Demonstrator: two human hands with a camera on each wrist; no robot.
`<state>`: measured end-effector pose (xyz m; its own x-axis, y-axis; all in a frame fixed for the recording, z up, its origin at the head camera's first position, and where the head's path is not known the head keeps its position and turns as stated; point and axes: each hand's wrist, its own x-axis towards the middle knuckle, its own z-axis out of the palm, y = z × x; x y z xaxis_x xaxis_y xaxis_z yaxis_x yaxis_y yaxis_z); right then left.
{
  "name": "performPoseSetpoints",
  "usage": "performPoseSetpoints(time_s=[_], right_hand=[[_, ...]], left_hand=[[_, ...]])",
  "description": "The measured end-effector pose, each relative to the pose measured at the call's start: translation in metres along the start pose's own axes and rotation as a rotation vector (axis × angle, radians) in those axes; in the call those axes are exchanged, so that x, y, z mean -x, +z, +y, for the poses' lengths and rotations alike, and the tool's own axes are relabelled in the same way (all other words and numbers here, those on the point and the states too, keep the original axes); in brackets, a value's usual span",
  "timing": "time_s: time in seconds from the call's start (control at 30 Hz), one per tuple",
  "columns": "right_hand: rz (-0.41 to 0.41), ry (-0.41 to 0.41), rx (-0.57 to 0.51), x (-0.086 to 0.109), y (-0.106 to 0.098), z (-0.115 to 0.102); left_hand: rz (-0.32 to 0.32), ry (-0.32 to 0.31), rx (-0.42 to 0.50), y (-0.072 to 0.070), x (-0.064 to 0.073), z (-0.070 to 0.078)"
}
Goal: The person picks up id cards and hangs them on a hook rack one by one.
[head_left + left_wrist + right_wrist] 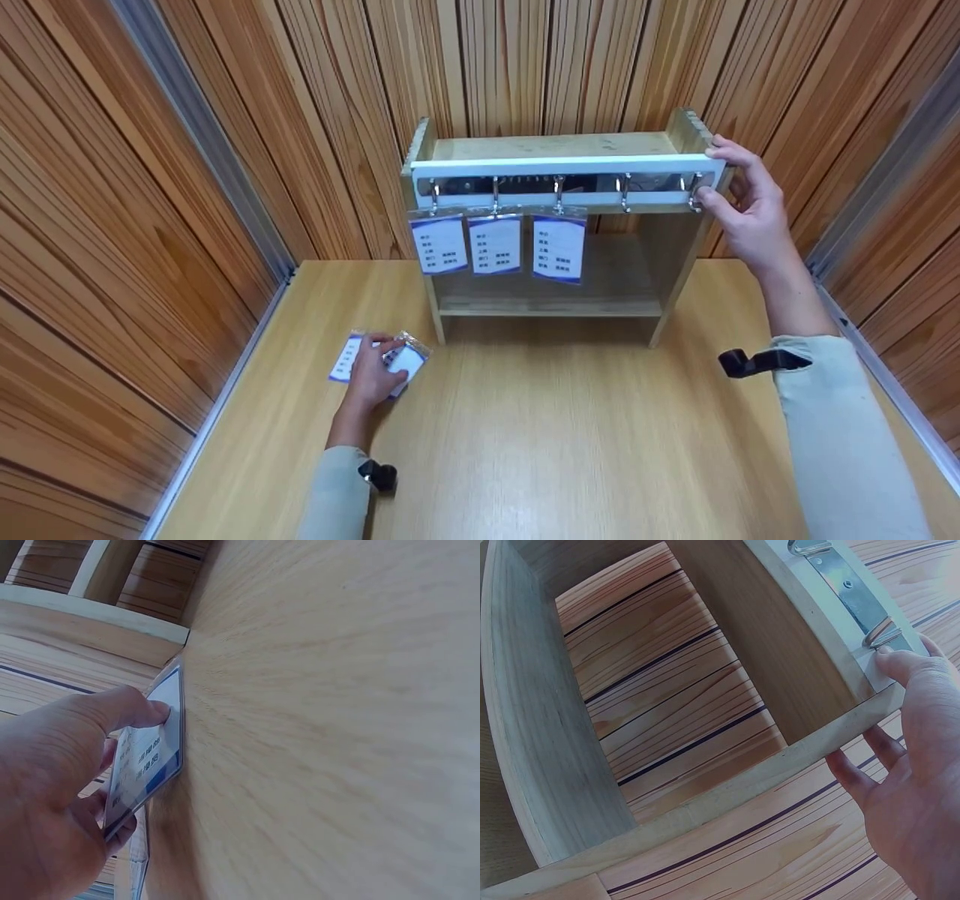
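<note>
At the left of the table, my left hand pinches a clear-sleeved badge card, white with blue edges. In the left wrist view the thumb presses the front of this badge card, with fingers behind it. Another badge card lies beside it, partly under the hand. My right hand grips the right end of the white hook rail, its thumb by the last hook. Three badge cards, a left one, a middle one and a right one, hang from the left hooks.
The hook rail runs along the front of a wooden shelf unit standing at the back of the table. Two hooks on the right, one of them a silver hook, bear no card. Wood-plank walls enclose the table.
</note>
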<state>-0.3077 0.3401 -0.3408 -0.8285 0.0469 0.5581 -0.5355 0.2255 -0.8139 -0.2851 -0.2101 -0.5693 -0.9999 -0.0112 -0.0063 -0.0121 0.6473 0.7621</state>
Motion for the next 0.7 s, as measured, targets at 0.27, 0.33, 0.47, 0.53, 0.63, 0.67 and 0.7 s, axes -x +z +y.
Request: performPoseSetpoints(time_s=[0.27,0.33,0.47,0.53,0.63,0.67,0.7], right_hand=[[-0.002,0.004,0.016,0.0,0.0,0.0],[-0.004,0.003,0.013,0.0,0.0,0.0],[-0.003,-0.009,-0.015,-0.001,0.0,-0.001],[-0.002,-0.014,-0.024,-0.001,0.0,-0.001],[0.0,-0.014,-0.022,0.0,0.0,-0.001],[0.002,-0.014,-0.017,0.0,0.0,-0.001],[0.004,-0.013,-0.014,0.0,0.0,-0.001]], left_hand=[[-0.01,-0.027,0.005,-0.004,0.001,0.004],[-0.017,-0.025,0.021,-0.006,0.0,0.003],[0.011,0.028,0.01,-0.004,-0.008,-0.008],[0.031,0.052,0.002,-0.002,-0.011,-0.013],[0.036,0.05,0.009,-0.001,-0.008,-0.009],[0.026,0.033,0.017,-0.002,-0.006,-0.005],[0.015,0.024,0.018,-0.003,-0.003,0.0]])
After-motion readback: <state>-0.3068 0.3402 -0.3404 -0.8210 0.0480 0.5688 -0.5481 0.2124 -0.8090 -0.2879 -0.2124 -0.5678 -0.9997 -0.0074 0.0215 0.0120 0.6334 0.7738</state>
